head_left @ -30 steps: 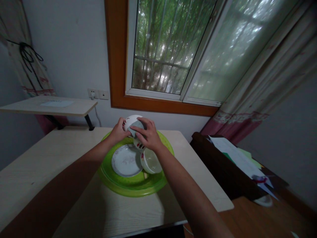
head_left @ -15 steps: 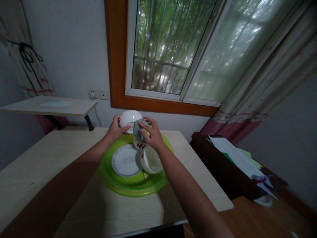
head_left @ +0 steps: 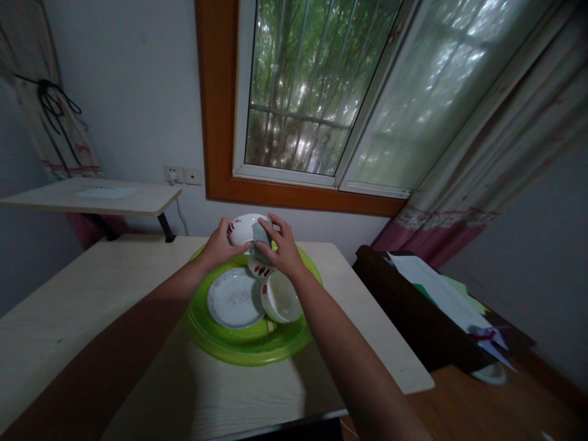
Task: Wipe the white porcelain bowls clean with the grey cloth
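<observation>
My left hand [head_left: 224,244] grips a white bowl [head_left: 243,228] with a red and black pattern, tilted above the back of a green basin [head_left: 229,353]. A grey cloth [head_left: 261,236] is pinched in my right hand [head_left: 282,245] and lies against the bowl's right side. Below it, a second patterned bowl [head_left: 260,268] is partly hidden. Inside the basin are a white plate [head_left: 235,298] on the left and another white bowl [head_left: 282,298], tipped toward me, on the right. A small piece of pale wood, perhaps a chopstick end [head_left: 269,325], shows beneath that bowl.
The basin stands on a pale wooden table [head_left: 151,361]. A raised shelf [head_left: 92,195] with a paper on it is at the left. Behind are a wall socket [head_left: 173,174] and a window [head_left: 307,92]. Papers [head_left: 436,285] lie on a dark brown piece of furniture at the right.
The held bowl has moved slightly right and down, turning so more of its pattern shows. The cloth now presses on its right side, and my hands are closer together.
</observation>
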A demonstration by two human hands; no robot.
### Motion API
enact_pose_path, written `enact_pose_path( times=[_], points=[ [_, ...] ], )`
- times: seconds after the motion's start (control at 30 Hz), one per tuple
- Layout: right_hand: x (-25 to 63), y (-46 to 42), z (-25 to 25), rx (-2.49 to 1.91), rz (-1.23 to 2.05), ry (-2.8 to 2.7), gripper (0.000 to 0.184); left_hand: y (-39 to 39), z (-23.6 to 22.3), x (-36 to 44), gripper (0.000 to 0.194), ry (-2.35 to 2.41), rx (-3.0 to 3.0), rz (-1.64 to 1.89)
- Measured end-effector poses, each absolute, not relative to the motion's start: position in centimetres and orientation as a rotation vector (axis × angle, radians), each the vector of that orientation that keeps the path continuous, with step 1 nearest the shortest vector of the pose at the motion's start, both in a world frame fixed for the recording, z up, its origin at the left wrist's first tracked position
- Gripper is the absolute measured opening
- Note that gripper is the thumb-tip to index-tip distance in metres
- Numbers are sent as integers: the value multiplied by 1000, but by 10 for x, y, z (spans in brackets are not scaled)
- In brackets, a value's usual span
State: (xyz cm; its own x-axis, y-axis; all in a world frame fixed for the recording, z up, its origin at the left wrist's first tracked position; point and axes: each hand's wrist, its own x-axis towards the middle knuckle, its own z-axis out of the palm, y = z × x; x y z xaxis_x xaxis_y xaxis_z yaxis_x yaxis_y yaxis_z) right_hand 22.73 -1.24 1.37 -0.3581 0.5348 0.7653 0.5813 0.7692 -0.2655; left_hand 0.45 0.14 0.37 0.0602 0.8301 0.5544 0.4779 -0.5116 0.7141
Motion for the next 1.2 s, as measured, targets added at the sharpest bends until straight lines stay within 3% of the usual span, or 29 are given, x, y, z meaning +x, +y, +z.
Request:
enact_pose_path(
  times=[0.17,0.3,0.47,0.73,1.0,1.2],
  points=[
    [232,-3,7,-818,243,-1944,78,3,0,4,65,1289,2038,1429],
    [231,-3,5,-847,289,-1863,80,7,-4,4,68,1207,2059,1422],
    [230,-3,4,-856,90,-1890,67,11,-6,4,67,1130,2074,1455],
    [231,-2,4,-855,-79,-2022,62,15,-2,2,69,1047,2254,1455],
    [229,-5,7,-782,-190,-2152,26,21,-5,0,71,918,2222,1530],
    [229,-7,7,-784,-271,-2247,34,22,-7,0,74,879,1859,1519]
  ],
)
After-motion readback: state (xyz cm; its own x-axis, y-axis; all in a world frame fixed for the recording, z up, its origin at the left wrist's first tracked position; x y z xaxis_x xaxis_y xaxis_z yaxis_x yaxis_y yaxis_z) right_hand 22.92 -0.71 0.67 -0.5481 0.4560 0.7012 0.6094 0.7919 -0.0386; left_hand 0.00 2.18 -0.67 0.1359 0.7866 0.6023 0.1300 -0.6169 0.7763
